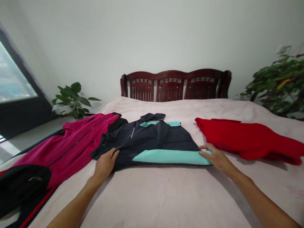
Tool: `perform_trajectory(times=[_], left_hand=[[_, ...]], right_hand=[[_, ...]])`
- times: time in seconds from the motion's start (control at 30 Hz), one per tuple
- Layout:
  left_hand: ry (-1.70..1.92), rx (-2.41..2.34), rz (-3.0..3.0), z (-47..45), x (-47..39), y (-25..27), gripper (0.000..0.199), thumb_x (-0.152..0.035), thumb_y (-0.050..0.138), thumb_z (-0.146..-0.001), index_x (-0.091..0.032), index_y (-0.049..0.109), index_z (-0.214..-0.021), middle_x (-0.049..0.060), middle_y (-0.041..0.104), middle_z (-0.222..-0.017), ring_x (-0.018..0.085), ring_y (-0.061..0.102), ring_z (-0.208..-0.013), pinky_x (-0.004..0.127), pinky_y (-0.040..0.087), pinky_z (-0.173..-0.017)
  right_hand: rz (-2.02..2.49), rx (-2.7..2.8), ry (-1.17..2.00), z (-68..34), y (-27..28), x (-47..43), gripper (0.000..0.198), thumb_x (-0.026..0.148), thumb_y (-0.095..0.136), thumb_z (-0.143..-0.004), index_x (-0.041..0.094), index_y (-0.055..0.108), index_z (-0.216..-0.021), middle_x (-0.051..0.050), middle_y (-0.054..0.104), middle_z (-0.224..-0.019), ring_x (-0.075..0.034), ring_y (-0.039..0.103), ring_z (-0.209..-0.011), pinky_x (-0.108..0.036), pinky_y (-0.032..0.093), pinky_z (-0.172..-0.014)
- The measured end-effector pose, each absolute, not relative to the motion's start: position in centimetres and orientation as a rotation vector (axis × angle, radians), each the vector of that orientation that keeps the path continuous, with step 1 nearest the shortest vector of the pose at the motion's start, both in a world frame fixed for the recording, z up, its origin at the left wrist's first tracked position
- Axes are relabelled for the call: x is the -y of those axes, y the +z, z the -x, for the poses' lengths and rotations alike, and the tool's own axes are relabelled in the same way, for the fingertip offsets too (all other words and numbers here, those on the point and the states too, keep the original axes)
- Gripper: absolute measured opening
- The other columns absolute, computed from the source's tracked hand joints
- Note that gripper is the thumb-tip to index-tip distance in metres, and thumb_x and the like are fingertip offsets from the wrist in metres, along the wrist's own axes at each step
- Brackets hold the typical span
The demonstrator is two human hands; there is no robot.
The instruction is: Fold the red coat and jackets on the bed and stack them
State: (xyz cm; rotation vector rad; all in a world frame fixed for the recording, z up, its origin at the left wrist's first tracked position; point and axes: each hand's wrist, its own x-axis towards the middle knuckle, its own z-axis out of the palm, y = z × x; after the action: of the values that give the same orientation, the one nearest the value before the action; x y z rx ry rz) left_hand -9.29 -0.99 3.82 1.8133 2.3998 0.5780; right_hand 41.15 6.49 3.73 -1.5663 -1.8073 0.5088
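A navy jacket [152, 139] with turquoise panels lies partly folded on the pale pink bedsheet [152, 196]. My left hand [106, 162] is closed on its near left edge, thumb on top of the dark cloth. At the near right corner, my right hand [212, 157] pinches the end of the turquoise panel between thumb and fingers. The fingertips under the cloth are partly hidden on both sides. Left of the jacket lies a magenta jacket [78, 139] with black parts, and to the right is a folded red garment [244, 137].
Beneath the magenta jacket, more dark clothing with a red stripe [38, 205] shows at the bed's left side. A carved wooden headboard [171, 88] stands against the wall. Leafy plants flank the bed, one at left [73, 99] and one at right [280, 85].
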Motion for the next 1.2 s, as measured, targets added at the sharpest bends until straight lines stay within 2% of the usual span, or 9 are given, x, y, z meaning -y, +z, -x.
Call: perform_trajectory(times=[0.2,0.3,0.4,0.47,0.6,0.83,0.97,1.1,1.2], left_hand=[[0.404,-2.47,-1.687,9.6,1.7,2.7,0.047,-0.045,0.029,-0.1,-0.023,0.064,-0.121,0.014,0.075,-0.112,0.032,0.07,-0.105,0.037,0.049,-0.08],[0.26,-2.504,-1.674,8.8,2.0,3.1,0.046,-0.043,0.027,-0.1,-0.022,0.063,-0.119,0.016,0.075,-0.107,0.034,0.071,-0.1,0.039,0.049,-0.077],[0.14,-2.511,-1.678,8.0,2.4,3.7,0.043,-0.042,0.028,-0.099,-0.022,0.062,-0.116,0.017,0.076,-0.102,0.035,0.072,-0.097,0.041,0.049,-0.075],[0.109,-2.52,-1.696,7.5,2.6,4.0,0.04,-0.041,0.029,-0.099,-0.022,0.06,-0.115,0.017,0.075,-0.104,0.035,0.072,-0.098,0.04,0.049,-0.075],[0.078,-2.558,-1.738,6.8,2.8,4.2,0.031,-0.037,0.032,-0.099,-0.021,0.056,-0.111,0.015,0.075,-0.106,0.031,0.072,-0.1,0.037,0.049,-0.078],[0.201,-2.538,-1.691,8.9,3.3,3.8,0.031,-0.038,0.028,-0.099,-0.023,0.054,-0.11,0.011,0.075,-0.109,0.028,0.071,-0.102,0.034,0.049,-0.076],[0.03,-2.438,-1.703,10.5,3.3,3.8,0.032,-0.034,0.032,-0.095,-0.02,0.058,-0.11,0.014,0.075,-0.106,0.031,0.071,-0.103,0.038,0.049,-0.079],[0.068,-2.439,-1.717,9.9,1.7,5.3,0.046,-0.052,0.043,-0.091,-0.019,0.06,-0.12,0.017,0.072,-0.116,0.038,0.068,-0.107,0.046,0.05,-0.083],[0.303,-2.381,-1.822,8.3,-1.2,6.0,0.058,-0.061,0.054,-0.086,-0.019,0.06,-0.126,0.016,0.066,-0.13,0.035,0.065,-0.115,0.042,0.05,-0.089]], right_hand=[[1.753,1.953,0.438,-40.8,1.1,-7.9,0.046,0.053,0.063,-0.079,0.024,0.066,-0.114,-0.006,0.073,-0.107,-0.027,0.068,-0.096,-0.036,0.05,-0.081],[1.882,1.987,0.257,-39.9,2.1,-7.0,0.042,0.051,0.061,-0.082,0.024,0.066,-0.114,-0.009,0.073,-0.108,-0.031,0.067,-0.098,-0.042,0.051,-0.082],[1.791,2.061,-0.12,-37.1,4.0,-5.4,0.035,0.034,0.055,-0.087,0.02,0.066,-0.117,-0.016,0.067,-0.122,-0.037,0.06,-0.115,-0.052,0.046,-0.097],[1.584,2.122,-0.251,-34.2,4.7,-3.9,0.038,0.03,0.048,-0.093,0.021,0.061,-0.127,-0.015,0.059,-0.136,-0.035,0.051,-0.129,-0.053,0.038,-0.11],[1.166,2.412,-0.188,-28.6,3.6,-1.0,0.053,0.031,0.05,-0.095,0.029,0.044,-0.148,-0.005,0.04,-0.158,-0.027,0.032,-0.147,-0.052,0.025,-0.121],[1.241,2.666,0.074,-27.0,1.1,-0.4,0.056,0.041,0.048,-0.098,0.026,0.041,-0.151,-0.005,0.035,-0.16,-0.028,0.029,-0.149,-0.056,0.024,-0.121],[1.298,2.637,0.121,-27.2,1.1,-0.6,0.055,0.038,0.049,-0.098,0.024,0.043,-0.15,-0.006,0.034,-0.16,-0.027,0.028,-0.149,-0.056,0.021,-0.122],[1.28,2.588,0.161,-25.5,2.1,0.2,0.054,0.039,0.045,-0.099,0.021,0.044,-0.15,-0.009,0.034,-0.16,-0.027,0.028,-0.149,-0.054,0.021,-0.122],[1.06,2.618,0.178,-22.8,3.2,0.7,0.058,0.038,0.047,-0.098,0.025,0.036,-0.154,-0.006,0.028,-0.163,-0.024,0.022,-0.151,-0.052,0.017,-0.123]])
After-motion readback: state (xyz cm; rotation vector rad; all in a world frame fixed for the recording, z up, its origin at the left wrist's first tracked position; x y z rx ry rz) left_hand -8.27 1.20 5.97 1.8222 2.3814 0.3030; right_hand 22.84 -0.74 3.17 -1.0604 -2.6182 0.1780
